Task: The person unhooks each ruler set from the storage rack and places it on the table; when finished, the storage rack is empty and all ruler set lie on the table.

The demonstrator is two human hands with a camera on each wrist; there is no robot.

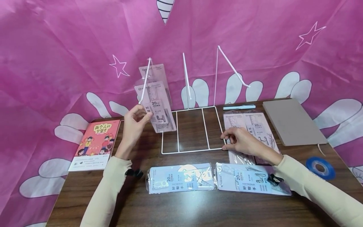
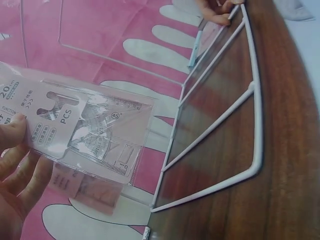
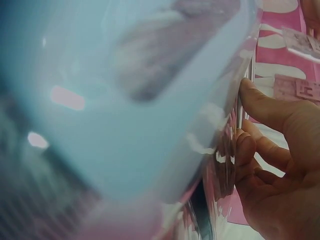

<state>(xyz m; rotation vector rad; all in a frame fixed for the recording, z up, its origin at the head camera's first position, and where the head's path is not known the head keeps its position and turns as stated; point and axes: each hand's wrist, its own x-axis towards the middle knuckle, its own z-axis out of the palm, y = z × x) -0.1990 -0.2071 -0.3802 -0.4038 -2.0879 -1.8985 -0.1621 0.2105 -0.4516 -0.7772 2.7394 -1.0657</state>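
Note:
A white wire rack [image 1: 193, 151] with hooks stands at the table's middle. On its left hook hang two pink ruler-set packs, one front pack [image 1: 163, 118] and one back pack [image 1: 159, 70] behind it. My left hand [image 1: 132, 125] pinches the front pack's left edge near the hook's tip; rulers show through its clear sleeve [image 2: 112, 137] in the left wrist view. At the rack base's right side, my right hand [image 1: 245, 140] grips the wire between thumb and curled fingers. More pink ruler packs [image 1: 263, 127] lie beneath that hand.
Two blue ruler packs, left [image 1: 181, 186] and right [image 1: 229, 176], lie along the front. A red book [image 1: 96, 138] lies left. A light blue pen [image 1: 239, 107], a grey notebook [image 1: 295, 123] and blue tape [image 1: 313, 162] lie right. Behind hangs a pink cloth [image 1: 85, 47].

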